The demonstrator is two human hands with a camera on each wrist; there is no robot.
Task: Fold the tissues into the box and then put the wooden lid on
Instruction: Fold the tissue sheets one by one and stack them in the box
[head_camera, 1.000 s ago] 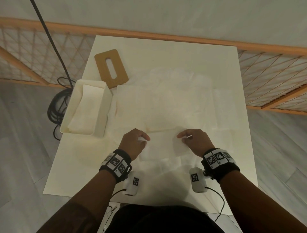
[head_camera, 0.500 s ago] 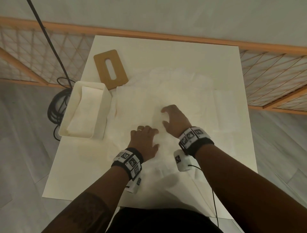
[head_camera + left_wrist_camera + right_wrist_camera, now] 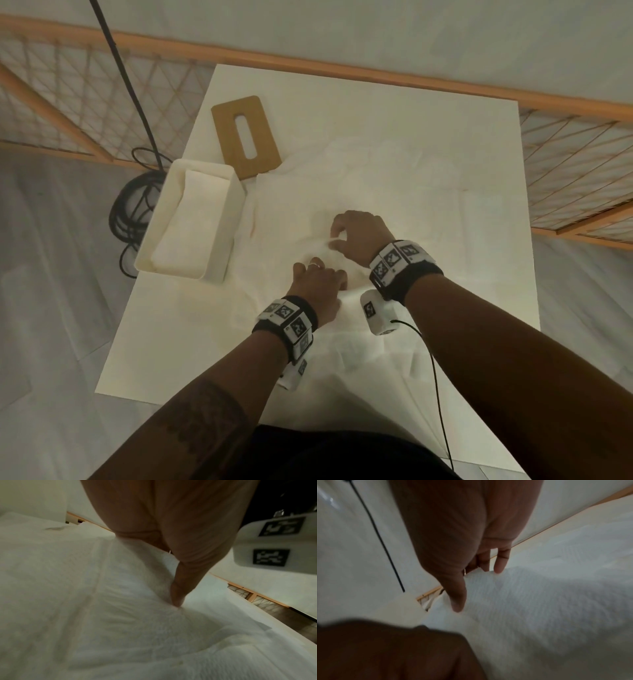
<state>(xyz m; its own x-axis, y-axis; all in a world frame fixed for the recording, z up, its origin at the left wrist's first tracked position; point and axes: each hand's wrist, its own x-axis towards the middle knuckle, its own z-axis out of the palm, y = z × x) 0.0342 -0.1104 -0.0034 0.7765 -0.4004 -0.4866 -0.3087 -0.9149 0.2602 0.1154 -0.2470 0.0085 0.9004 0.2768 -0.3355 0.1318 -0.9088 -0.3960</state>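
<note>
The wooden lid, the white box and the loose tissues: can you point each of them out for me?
wooden lid [image 3: 247, 137]: head view, on the wood beside its slot.
white box [image 3: 236, 192]: head view, on its right wall.
tissues [image 3: 394, 178]: head view, on a flat sheet beyond the hands.

A white counter [image 3: 445, 113] stands against a wooden railing. Loose white tissues [image 3: 428, 192] are spread flat over most of its middle and right. At the left edge sits an open white box [image 3: 233, 219] (a folded stack lies inside), and just beyond it the slotted wooden lid [image 3: 246, 137] lies flat.
</note>
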